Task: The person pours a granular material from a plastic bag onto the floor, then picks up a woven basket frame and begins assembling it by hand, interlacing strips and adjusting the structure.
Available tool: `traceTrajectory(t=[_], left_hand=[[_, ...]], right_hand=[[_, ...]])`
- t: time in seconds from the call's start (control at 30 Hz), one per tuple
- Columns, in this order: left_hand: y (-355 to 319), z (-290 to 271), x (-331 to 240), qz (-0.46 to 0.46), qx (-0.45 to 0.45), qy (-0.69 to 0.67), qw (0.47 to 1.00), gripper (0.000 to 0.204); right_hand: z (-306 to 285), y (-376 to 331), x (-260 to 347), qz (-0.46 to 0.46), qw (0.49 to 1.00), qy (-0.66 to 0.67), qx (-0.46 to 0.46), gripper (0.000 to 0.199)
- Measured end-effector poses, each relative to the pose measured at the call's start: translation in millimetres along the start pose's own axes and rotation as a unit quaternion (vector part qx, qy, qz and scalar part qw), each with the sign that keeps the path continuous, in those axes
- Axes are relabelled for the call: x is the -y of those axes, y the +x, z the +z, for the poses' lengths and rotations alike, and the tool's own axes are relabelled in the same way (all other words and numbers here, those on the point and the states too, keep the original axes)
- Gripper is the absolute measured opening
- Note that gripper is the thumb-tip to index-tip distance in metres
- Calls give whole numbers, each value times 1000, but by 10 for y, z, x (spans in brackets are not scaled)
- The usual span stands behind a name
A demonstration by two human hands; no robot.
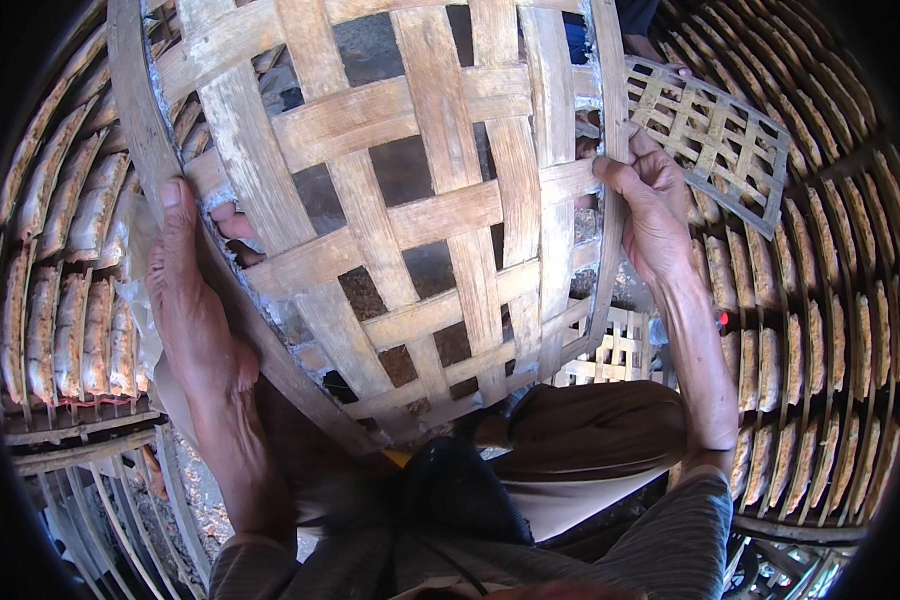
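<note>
While racks (90,450) of brown-edged slabs (97,335) stand L & R, a big framed woven-slat tray (435,110) is up in front, tilted, over the person's trousered legs (590,430). 2nd woven tray (725,140) shows upper R, beyond the R hand (655,205). R & L hand (188,300) grip opp. sides of the big tray's frame, thumbs in front, fingers (235,222) curled behind.

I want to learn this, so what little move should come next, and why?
Perhaps lower the big woven tray gently, both sides together: the left hand grips one side, the right hand the opposite side, and I can see nothing else holding it up.
</note>
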State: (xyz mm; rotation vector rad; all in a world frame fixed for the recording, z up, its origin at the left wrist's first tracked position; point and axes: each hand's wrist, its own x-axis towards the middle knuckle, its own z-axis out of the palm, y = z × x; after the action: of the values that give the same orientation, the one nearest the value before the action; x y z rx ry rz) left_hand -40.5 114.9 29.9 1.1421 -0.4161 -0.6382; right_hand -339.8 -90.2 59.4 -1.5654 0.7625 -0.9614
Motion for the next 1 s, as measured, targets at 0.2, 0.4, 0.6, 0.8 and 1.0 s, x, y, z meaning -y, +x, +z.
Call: traceTrajectory(t=[0.2,0.4,0.6,0.8,1.0], left_hand=[[-16,-24,8,-12,30,19,999,48],[-11,19,13,-8,15,-12,1000,50],[26,-67,36,-18,22,-15,999,49],[40,-115,29,-24,24,-39,999,50],[27,-14,39,-23,-3,-65,998,52]], right_hand=[[-104,68,-28,12,999,-45,-9,38],[-159,82,64,26,996,64,51,49],[-165,55,48,16,996,-39,79,51],[-23,31,59,-3,999,-44,32,37],[-125,18,99,55,993,99,41,44]])
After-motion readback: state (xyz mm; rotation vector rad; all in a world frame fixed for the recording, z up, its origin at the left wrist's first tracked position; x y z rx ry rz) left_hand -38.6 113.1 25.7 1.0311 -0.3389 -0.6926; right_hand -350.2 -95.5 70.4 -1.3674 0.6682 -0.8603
